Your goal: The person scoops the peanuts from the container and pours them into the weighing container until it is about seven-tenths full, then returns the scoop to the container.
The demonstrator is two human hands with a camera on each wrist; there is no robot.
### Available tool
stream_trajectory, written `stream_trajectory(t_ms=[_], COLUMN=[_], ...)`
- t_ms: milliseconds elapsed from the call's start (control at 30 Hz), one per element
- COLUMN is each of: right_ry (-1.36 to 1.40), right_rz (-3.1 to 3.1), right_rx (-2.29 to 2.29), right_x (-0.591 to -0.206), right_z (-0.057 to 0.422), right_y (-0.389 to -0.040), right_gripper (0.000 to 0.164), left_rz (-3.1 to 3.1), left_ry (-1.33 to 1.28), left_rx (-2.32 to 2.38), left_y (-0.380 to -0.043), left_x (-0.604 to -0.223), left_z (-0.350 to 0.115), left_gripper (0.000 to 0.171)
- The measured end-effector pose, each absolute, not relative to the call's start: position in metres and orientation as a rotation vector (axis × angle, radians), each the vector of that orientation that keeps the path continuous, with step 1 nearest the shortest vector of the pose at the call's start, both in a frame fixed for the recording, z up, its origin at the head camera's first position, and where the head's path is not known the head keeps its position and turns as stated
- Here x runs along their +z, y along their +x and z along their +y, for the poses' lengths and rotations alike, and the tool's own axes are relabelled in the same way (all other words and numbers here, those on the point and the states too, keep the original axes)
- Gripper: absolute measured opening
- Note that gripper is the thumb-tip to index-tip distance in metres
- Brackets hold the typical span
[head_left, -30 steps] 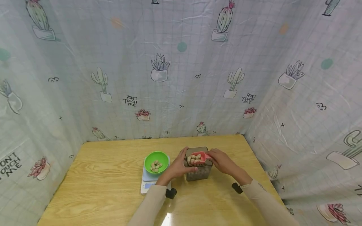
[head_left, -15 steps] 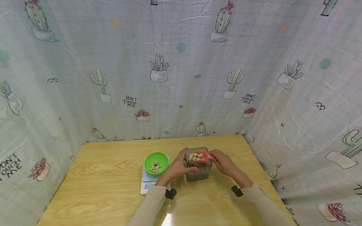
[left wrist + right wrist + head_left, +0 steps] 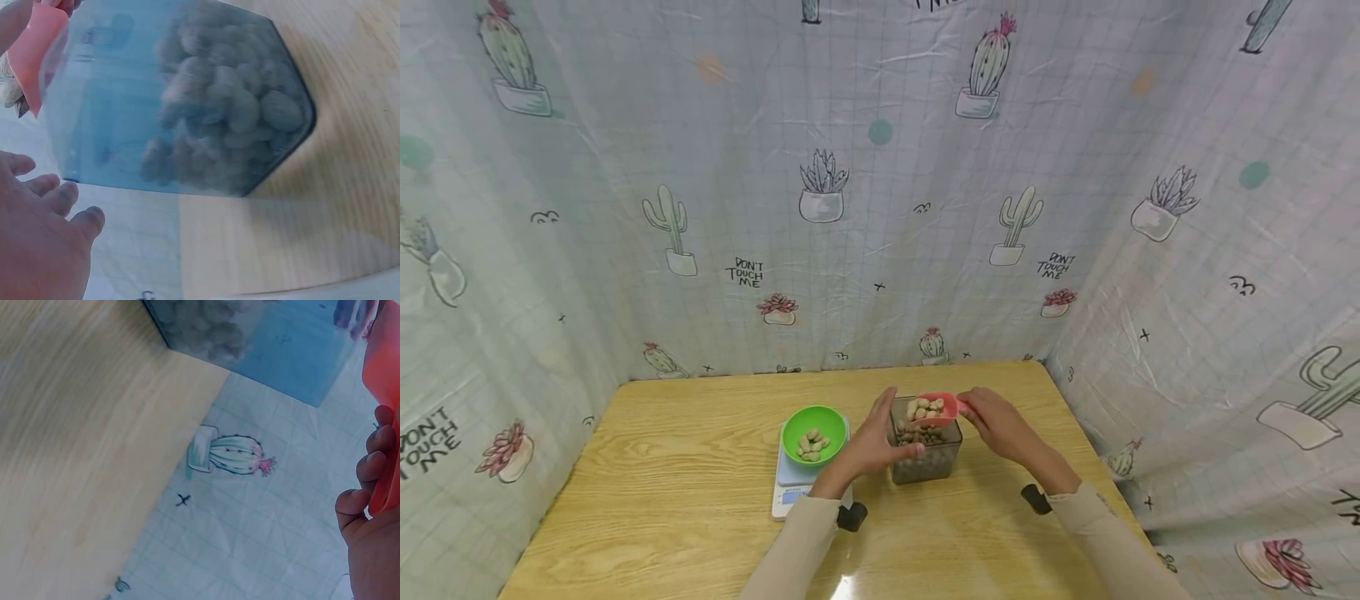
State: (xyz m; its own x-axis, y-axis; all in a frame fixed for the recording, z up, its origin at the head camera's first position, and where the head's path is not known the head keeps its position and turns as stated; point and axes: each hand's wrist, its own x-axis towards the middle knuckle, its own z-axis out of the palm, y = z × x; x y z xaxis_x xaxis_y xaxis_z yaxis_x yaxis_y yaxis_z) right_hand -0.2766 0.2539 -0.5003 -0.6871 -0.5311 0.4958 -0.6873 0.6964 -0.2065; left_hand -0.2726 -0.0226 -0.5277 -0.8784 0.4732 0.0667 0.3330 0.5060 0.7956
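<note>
My right hand (image 3: 1002, 427) grips the handle of a red scoop (image 3: 951, 410) loaded with peanuts in their shells (image 3: 922, 408). The scoop is at the top of a see-through grey square container (image 3: 922, 469), over its opening. In the right wrist view the fingers (image 3: 375, 465) are curled round the scoop's handle. My left hand (image 3: 874, 442) holds the container from its left side, thumb across the front and fingers toward the back. Through the wall, the left wrist view shows many peanuts (image 3: 231, 106) in the container's lower part.
Left of the container, a green bowl (image 3: 830, 415) with several peanuts (image 3: 811, 445) stands on a white kitchen scale (image 3: 781, 492), partly hidden by the left arm. The wooden table (image 3: 685, 467) ends at a cactus-print curtain (image 3: 880, 250) behind and at the sides.
The scoop has risen and shifted slightly right with its peanuts, showing more of the container's contents below. The left hand has stayed at the container.
</note>
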Motion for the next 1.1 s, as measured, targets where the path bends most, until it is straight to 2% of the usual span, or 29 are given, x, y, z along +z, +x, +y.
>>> stream_trajectory(t_ms=[300,733,1100], right_ry=[0.948,0.973,0.992], right_rz=[-2.492,-2.501,-2.474], right_rx=[0.501,0.514,0.547], right_x=[-0.478,-0.458,-0.457], right_z=[0.255,0.232,0.201], right_y=[-0.278,-0.282,-0.291], right_gripper=[0.015,0.013,0.02], left_rz=[2.632,2.651,2.722], left_ry=[0.736,0.666,0.614], left_rx=[1.33,1.435,1.445], left_y=[-0.266,-0.256,-0.245], left_x=[-0.509,-0.493,-0.482], left_z=[-0.028,-0.064,-0.094], left_gripper=[0.102,0.102,0.098])
